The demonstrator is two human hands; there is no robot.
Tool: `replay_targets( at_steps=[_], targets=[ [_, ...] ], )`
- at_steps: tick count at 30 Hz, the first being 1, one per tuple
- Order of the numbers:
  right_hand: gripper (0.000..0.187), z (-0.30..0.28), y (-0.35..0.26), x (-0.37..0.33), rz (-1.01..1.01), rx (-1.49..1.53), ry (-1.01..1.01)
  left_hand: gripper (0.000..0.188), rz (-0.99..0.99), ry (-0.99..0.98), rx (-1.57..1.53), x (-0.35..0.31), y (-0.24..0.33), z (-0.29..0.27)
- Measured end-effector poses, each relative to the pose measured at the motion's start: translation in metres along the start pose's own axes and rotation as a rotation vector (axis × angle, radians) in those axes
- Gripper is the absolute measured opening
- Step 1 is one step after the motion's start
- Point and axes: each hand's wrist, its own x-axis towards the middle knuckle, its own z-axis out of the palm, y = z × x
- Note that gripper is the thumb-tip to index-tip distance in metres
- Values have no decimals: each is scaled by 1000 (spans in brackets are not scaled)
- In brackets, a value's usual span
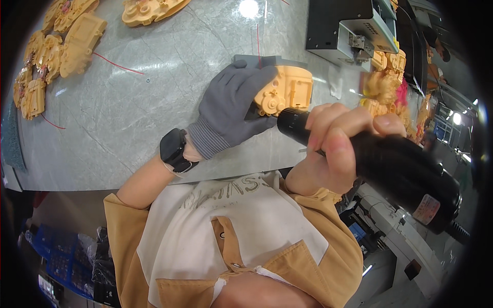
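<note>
My left hand, in a grey glove, is closed on the left side of a yellow-orange plastic housing. The housing has a round boss and a raised rectangular frame. Behind and under it shows a dark grey block on the table. My right hand, bare, is wrapped round a black electric screwdriver. The ribbed nose of the screwdriver is at the lower edge of the housing, near the boss. Its bit is hidden, so I cannot tell whether it touches a screw.
Several similar plastic housings lie at the far left, and another at the far edge. A grey metal box device stands at the back right, with more yellow parts beside it. Thin red wires lie on the grey table.
</note>
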Motion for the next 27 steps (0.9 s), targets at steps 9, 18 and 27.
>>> replay_targets(
  at_steps=[9,18,27],
  targets=[
    [45,6,5,1,17,-41,12,71,26,8,-32,-1,-3,0],
    [43,21,9,-8,-33,-75,95,78,10,66,-26,0,-1,4],
    [29,-103,-15,39,-165,115,579,76,-7,-13,81,-6,1,0]
  ],
)
